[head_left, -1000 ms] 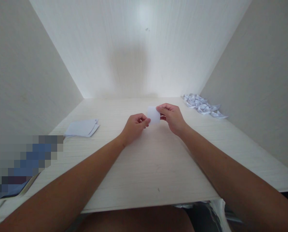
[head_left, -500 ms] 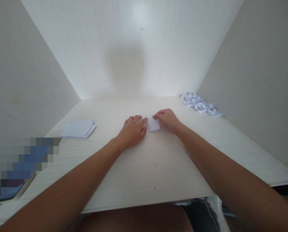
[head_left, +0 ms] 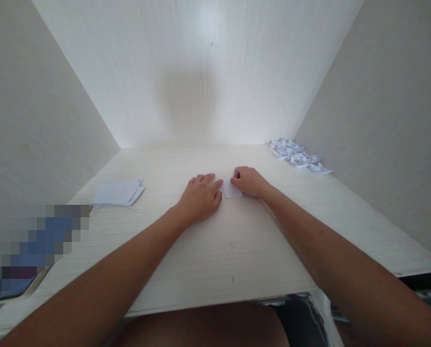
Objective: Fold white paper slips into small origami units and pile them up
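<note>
**Paper between left hand and right hand**

The small white paper lay on the worktop, near the middle, one corner hidden under the right hand. Left hand: palm down on the worktop, its grip slack with fingers loosely spread and holding nothing; a fingertip reached the paper's left edge. Right hand: fingers curled inward, thumb tip at the paper's upper right; whether this grip pinched the sheet or merely pressed it could not be told. A stack of larger white sheets, slightly fanned, lay to the left, well apart from the hands. A heap of folded white pieces lay at the far right, beside the right panel. A soft shadow fell on the back panel.
</note>
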The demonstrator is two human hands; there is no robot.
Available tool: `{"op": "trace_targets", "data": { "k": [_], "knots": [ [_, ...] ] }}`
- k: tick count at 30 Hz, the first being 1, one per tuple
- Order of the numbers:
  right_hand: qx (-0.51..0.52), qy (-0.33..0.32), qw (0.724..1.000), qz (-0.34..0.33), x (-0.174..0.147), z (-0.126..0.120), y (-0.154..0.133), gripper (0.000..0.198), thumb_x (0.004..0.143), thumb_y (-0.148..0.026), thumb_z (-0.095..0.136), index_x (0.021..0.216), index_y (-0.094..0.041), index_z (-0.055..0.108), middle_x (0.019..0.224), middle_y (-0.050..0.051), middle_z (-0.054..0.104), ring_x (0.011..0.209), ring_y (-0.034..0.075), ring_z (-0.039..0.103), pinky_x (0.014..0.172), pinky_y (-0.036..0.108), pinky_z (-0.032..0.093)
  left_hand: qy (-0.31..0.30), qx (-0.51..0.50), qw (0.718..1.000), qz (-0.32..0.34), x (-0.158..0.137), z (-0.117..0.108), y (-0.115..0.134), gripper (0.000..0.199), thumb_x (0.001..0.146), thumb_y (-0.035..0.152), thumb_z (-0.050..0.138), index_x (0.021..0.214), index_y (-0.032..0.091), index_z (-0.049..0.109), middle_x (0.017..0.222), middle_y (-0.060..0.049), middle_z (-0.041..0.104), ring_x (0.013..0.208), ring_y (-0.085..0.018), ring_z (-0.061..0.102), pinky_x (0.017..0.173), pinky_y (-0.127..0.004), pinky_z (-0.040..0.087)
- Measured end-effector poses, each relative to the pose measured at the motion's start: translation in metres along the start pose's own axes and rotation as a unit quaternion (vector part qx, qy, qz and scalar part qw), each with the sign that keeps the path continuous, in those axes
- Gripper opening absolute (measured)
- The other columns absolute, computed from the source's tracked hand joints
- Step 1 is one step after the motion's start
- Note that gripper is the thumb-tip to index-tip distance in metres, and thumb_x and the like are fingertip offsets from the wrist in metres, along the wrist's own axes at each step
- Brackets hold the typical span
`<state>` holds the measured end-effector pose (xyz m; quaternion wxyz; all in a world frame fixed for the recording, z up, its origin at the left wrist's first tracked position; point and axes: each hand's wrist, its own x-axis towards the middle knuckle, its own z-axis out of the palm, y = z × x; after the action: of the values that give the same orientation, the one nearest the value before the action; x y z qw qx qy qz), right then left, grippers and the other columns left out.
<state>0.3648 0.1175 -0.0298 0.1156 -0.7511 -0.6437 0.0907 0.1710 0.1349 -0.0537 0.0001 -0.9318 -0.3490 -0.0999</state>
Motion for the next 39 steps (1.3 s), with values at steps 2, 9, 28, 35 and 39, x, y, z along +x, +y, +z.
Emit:
{"op": "trace_targets", "data": {
  "k": [2,9,28,35,39],
  "knots": [
    [-0.019,-0.009,1.000,-0.008,0.000,0.000,0.000,0.018,0.094,-0.023,0.055,0.098,-0.017,0.072,0.106,0.013,0.077,0.093,0.023,0.068,0.076,0.030,0.044,0.004,0.008,1.000,0.000,0.000,-0.001,0.003,0.047,0.102,0.033,0.040,0.142,0.018,0.058,0.151,-0.019,0.054,0.132,-0.036,0.052,0.109,-0.053,0.042],
    [-0.068,-0.019,0.997,-0.033,-0.001,0.005,0.000,0.032,0.101,-0.036,0.048,0.107,-0.015,0.072,0.113,0.019,0.076,0.103,0.029,0.069,0.083,0.034,0.046,0.011,0.040,0.999,0.020,0.002,-0.008,0.017,0.043,0.101,0.031,0.037,0.128,0.012,0.064,0.133,-0.020,0.063,0.119,-0.035,0.057,0.096,-0.051,0.047],
    [-0.076,-0.062,0.995,-0.001,0.007,-0.001,-0.006,0.045,0.097,-0.052,0.053,0.113,-0.017,0.076,0.123,0.019,0.074,0.116,0.032,0.068,0.094,0.038,0.052,0.017,0.101,0.994,0.047,-0.010,-0.017,0.030,0.042,0.100,0.034,0.042,0.122,0.008,0.067,0.118,-0.021,0.063,0.109,-0.035,0.058,0.088,-0.047,0.046],
    [-0.072,-0.061,0.995,0.006,0.005,-0.001,-0.008,0.045,0.097,-0.053,0.052,0.116,-0.018,0.076,0.124,0.018,0.074,0.117,0.032,0.068,0.093,0.039,0.052,0.019,0.102,0.991,0.090,-0.014,-0.019,0.043,0.045,0.100,0.037,0.043,0.107,0.004,0.073,0.111,-0.022,0.067,0.106,-0.034,0.061,0.089,-0.048,0.046],
    [-0.068,-0.061,0.996,0.009,0.005,0.000,-0.008,0.044,0.097,-0.052,0.053,0.116,-0.019,0.075,0.125,0.018,0.074,0.118,0.032,0.068,0.094,0.040,0.052,0.015,0.098,0.989,0.113,-0.016,-0.022,0.046,0.045,0.100,0.037,0.043,0.092,0.008,0.076,0.099,-0.018,0.070,0.096,-0.032,0.065,0.087,-0.048,0.048]
  ]
}}
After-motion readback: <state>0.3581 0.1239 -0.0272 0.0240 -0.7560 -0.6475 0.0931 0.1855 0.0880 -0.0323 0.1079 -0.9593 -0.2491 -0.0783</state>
